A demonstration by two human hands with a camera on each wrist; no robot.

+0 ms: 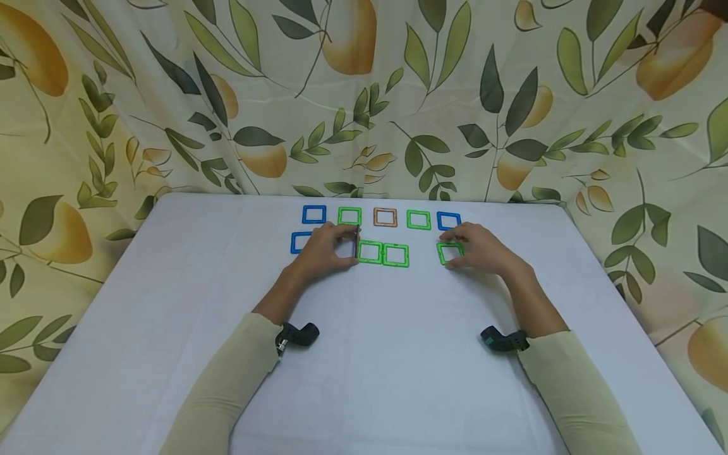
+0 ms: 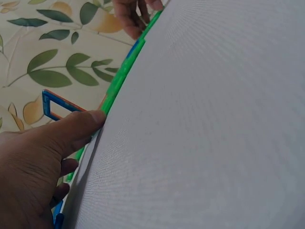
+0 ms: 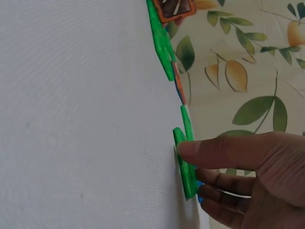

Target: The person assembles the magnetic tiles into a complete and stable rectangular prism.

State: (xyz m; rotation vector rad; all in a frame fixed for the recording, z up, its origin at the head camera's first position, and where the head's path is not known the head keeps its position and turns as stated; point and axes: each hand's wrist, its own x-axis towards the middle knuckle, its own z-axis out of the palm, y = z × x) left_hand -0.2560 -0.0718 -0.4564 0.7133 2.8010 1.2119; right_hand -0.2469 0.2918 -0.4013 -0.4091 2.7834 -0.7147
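Note:
My left hand pinches a square frame tile that stands on edge. Its side toward the left wrist camera shows a blue rim, while the right wrist view shows an orange face. Just right of it, two green square tiles lie side by side, the nearer green tile at the upright one's foot and the other green tile beyond. Farther right, my right hand pinches a separate green tile between thumb and fingers, low over the white table.
Behind the hands runs a row of flat square tiles: blue tile, green tile, orange tile, green tile and blue tile. Another blue tile is partly hidden by the left hand. A patterned curtain hangs beyond the table.

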